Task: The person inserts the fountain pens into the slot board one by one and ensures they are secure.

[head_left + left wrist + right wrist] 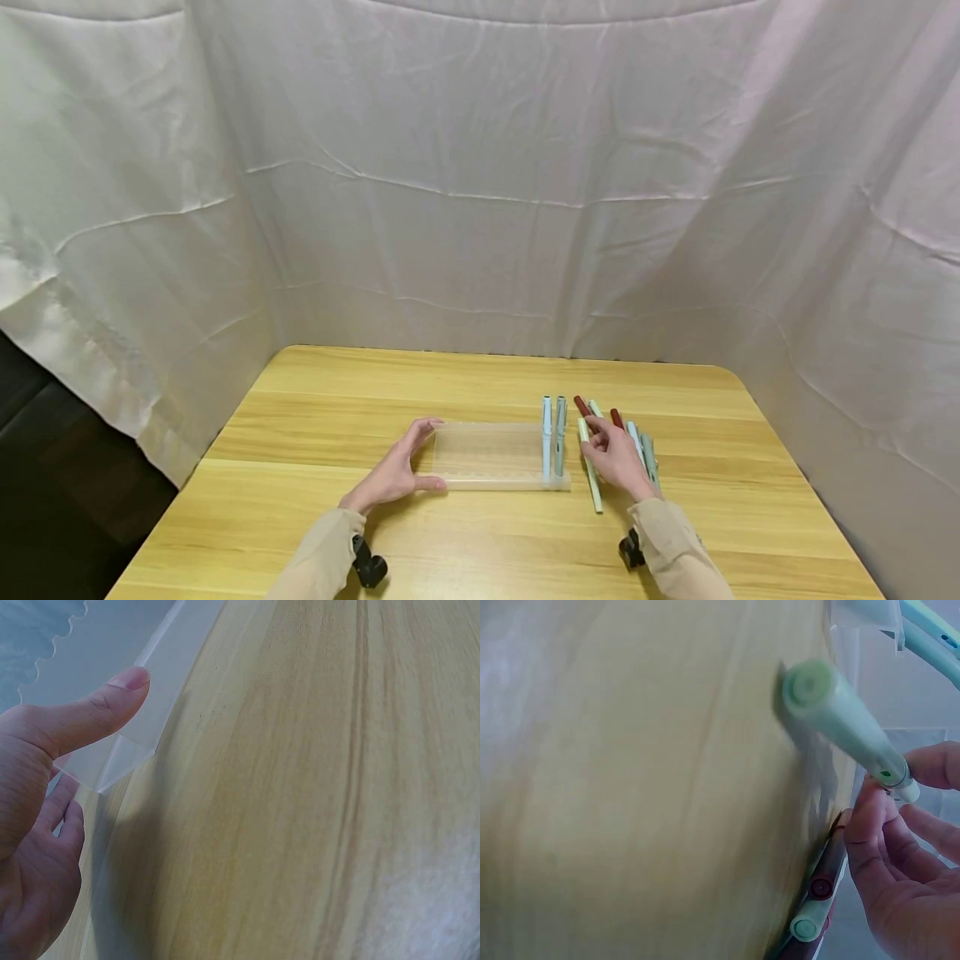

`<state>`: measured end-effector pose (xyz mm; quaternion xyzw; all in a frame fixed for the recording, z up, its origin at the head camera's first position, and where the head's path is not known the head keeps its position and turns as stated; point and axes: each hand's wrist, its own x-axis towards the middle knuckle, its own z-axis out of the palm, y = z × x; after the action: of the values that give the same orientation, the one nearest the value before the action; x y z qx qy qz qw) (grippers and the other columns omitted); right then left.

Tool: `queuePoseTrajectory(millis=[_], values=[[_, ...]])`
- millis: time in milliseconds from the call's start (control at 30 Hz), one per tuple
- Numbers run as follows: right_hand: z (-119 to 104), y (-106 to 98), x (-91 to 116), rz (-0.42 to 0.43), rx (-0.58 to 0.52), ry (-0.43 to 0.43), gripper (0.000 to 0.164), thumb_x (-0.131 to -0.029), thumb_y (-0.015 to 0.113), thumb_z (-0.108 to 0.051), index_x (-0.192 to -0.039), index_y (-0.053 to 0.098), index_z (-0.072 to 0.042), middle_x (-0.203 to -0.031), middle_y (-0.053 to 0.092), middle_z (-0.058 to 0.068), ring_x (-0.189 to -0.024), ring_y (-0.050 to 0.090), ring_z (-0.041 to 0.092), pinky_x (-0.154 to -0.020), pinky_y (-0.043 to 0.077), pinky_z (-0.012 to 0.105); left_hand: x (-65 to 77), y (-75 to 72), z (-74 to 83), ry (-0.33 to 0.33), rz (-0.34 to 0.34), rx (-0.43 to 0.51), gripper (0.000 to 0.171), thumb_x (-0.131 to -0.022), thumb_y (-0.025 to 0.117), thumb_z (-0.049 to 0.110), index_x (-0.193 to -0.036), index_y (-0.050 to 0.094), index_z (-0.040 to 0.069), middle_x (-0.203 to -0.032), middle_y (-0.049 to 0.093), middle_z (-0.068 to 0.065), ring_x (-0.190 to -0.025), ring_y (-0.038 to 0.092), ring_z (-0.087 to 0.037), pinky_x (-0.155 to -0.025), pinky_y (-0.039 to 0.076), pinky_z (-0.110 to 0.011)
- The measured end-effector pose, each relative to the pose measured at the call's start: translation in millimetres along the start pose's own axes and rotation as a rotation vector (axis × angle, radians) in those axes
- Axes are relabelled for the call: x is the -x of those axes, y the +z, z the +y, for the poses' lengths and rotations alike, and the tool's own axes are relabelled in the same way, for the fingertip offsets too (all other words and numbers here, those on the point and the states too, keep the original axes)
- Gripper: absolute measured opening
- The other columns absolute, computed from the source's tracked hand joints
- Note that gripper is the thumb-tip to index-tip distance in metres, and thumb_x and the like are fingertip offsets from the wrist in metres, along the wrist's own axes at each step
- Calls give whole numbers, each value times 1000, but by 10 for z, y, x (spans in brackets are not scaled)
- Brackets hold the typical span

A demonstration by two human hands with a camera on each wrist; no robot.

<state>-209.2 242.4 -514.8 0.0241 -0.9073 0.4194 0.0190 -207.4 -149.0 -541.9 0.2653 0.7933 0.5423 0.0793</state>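
Note:
A clear plastic pen rack (487,450) with a scalloped edge (54,646) stands in the middle of the table. My left hand (393,477) holds its left end, the thumb (112,701) on the front lip and the fingers at the back. Two pens lie across the rack's right end: a light blue pen (547,437) and a grey-green pen (560,437). Just right of the rack, my right hand (617,458) pinches a pale green pen (847,727) between thumb and fingers, its near end pointing toward me.
Beside and partly under my right hand lie several more pens, among them a dark red pen (581,406), another red pen (617,417), a pale blue pen (634,437) and a grey-green one (649,458). A light curtain (480,250) hangs behind the wooden table (480,550).

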Motion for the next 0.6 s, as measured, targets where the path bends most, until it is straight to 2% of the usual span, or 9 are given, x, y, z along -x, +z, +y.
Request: queuePoseTrajectory(millis=[367, 500, 600], values=[[-32, 2, 24, 27, -49, 30, 48, -93, 63, -4, -139, 54, 2, -92, 70, 13, -70, 55, 10, -60, 44, 17, 4, -1, 13, -7, 1, 8, 96, -73, 87, 10, -150, 29, 1, -161, 30, -25, -152, 24, -47, -126, 18, -61], [-22, -1, 29, 41, -64, 30, 53, -92, 63, -4, -143, 51, 0, -96, 70, 16, -76, 60, 10, -66, 49, 17, 2, -2, 12, -14, 1, 8, 96, -74, 87, 11, -150, 30, 2, -161, 30, -24, -152, 24, -47, -126, 18, -61], [-14, -5, 30, 44, -89, 9, 59, -92, 62, -3, -148, 46, -4, -97, 69, 17, -74, 58, 9, -66, 49, 18, 3, -2, 9, -16, 1, 2, 96, -74, 87, 12, -150, 30, 2, -161, 30, -24, -152, 24, -47, -126, 18, -60]])
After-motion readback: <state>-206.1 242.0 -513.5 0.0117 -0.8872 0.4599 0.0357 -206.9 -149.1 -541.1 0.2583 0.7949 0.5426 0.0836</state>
